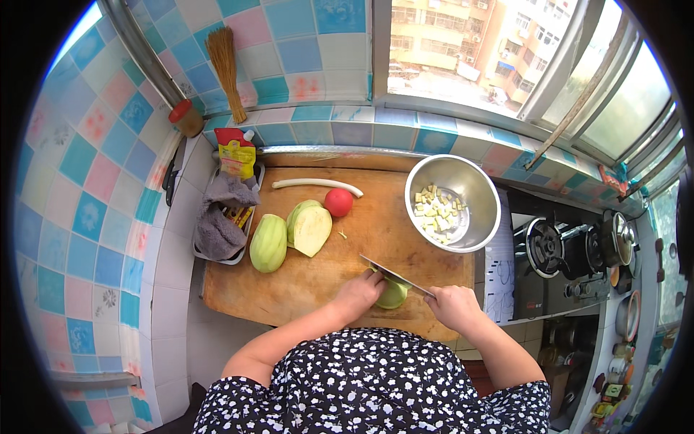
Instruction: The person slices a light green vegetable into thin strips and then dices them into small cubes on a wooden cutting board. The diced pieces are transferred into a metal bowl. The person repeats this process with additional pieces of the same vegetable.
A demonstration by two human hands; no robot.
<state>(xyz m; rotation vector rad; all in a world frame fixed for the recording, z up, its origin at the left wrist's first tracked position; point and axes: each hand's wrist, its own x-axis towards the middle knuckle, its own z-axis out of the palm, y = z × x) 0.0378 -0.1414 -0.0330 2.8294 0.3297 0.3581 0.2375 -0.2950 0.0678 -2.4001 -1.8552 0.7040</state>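
Note:
My right hand [454, 307] grips a kitchen knife [394, 275], whose blade slants across a pale green eggplant piece [391, 295]. Curled fingers of my left hand [361, 295] press that piece against the wooden cutting board [303, 296]; part of it is hidden by the hand and the blade. Farther left on the board lie a whole-looking pale green eggplant [268, 244] and a cut one [311, 230] with its pale flesh showing. Behind them are a round red tomato [338, 202] and a long white scallion stalk [316, 186].
At the board's right back stands a steel bowl [481, 210] holding diced eggplant. A gas stove [560, 253] with a lidded pot [617, 239] is farther right. On the left, a grey cloth [220, 217] hangs over a tray beside a yellow pouch [237, 155]. A straw brush [226, 72] leans on the tiles.

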